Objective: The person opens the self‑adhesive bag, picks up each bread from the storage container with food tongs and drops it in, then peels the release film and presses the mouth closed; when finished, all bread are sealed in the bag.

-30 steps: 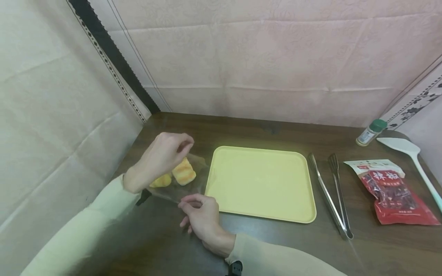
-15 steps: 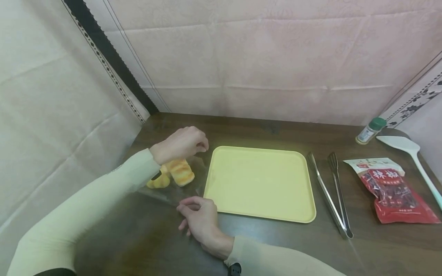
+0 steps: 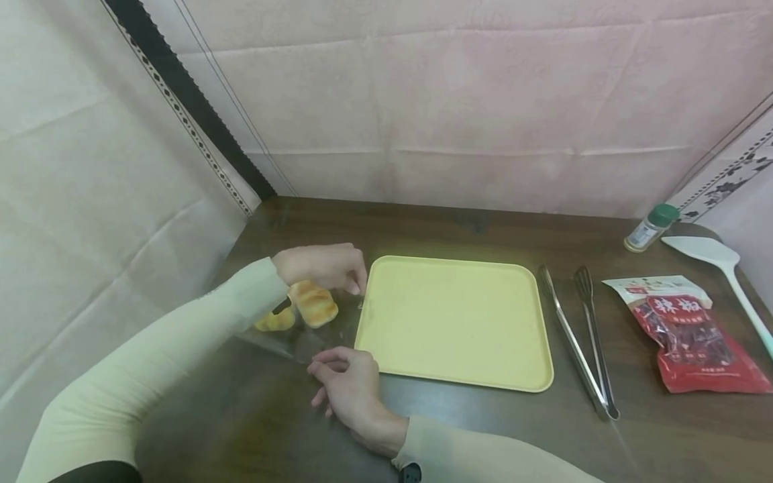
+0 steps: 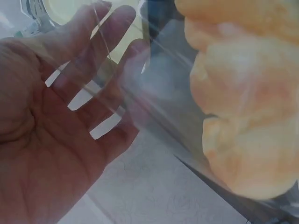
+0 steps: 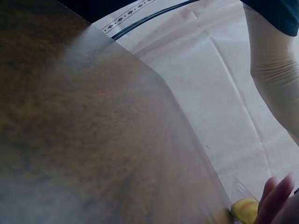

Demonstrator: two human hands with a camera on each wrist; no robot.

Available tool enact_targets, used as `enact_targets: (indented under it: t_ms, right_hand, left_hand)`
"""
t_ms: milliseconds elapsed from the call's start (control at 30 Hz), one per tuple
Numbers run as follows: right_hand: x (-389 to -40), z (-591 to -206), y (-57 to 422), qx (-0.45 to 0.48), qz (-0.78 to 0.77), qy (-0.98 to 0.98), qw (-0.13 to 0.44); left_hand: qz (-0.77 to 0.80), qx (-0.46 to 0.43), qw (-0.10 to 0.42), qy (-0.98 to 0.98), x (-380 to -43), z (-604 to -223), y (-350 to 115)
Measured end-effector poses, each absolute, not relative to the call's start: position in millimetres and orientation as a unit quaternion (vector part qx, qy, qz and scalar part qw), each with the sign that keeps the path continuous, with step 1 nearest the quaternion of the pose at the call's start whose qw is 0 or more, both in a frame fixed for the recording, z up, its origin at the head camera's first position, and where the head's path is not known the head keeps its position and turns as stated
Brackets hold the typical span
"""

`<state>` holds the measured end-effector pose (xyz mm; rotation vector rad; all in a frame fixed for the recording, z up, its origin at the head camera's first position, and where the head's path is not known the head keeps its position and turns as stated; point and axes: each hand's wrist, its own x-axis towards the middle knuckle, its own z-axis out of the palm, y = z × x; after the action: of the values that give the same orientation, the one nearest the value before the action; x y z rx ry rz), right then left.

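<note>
Left hand [image 3: 323, 265] has shifted right along the bag since a second ago; fingers now point down beside the left edge of the yellow tray [image 3: 453, 322]. Right hand [image 3: 356, 392] all but unmoved.

Clear bag [image 3: 302, 345] lies on the table [image 3: 260, 429], left of the tray, bread [image 3: 314, 305] inside, partly under the left wrist.

Left hand: fingers bent, gaps between them in the left wrist view, film across them. Thumb and a fingertip look close; cannot tell whether film is caught between. Right hand: thumb and forefinger brought together, apparently pinching the bag's near right corner, other fingers loosely bent.

Risks, my judgement. Film is thin and slick: a weak or missed hold on the left would let that corner slip and the bag fold over. Pulling both corners hard could split it. Lifting the right end low or tilting the bag could roll bread toward the tray side, if that end is open; can't confirm. Left wrist sits low over the bread, so pressing down might squash it. Left fingers, so near the tray, could nudge it.
</note>
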<state>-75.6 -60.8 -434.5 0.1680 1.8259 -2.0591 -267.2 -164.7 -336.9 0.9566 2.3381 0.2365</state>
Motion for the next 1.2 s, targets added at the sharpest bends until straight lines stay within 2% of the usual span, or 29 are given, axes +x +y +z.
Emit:
enact_targets:
  t_ms: [533,1200]
  right_hand:
    - [-76.6,-434.6,-60.3,0.059,-0.728,0.651,0.205]
    - [-74.4,-438.2,-58.7,0.047,-0.727,0.657,0.193]
  left_hand:
    - [0.088,0.365,0.316,0.871,-267.7,-340.1,-166.4]
    - [0.064,0.372,0.352,0.857,-265.5,-340.2,-171.2]
